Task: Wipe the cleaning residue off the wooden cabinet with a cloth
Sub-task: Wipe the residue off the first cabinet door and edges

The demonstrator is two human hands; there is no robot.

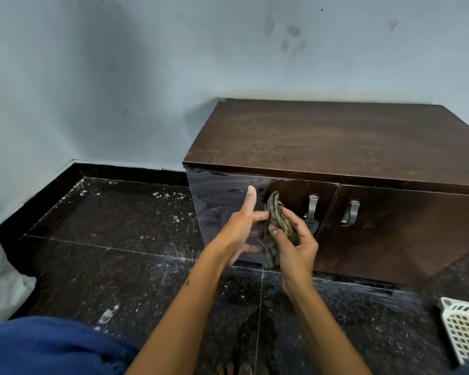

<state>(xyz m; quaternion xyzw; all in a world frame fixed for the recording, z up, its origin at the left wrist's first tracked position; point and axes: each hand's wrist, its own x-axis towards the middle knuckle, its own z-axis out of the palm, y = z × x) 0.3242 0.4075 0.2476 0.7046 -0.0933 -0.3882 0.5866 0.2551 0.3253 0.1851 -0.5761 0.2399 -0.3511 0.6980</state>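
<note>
Cloth (278, 226) sits bunched at frame centre, just in front of cabinet (336, 163) left door; right hand (295, 247) closed round it, left hand (244, 220) mostly open, fingertips pinching its edge. Step looks like re-folding betw. wipes. Next prob. needs a flat pad pressed to the glossy, streaked door front, w/ firm strokes.

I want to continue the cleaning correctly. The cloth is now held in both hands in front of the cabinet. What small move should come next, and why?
Probably press the cloth, bunched between the left hand and right hand, flat onto the left door of the cabinet. That door looks wet and streaky, and the cloth seems not yet to touch it.
</note>
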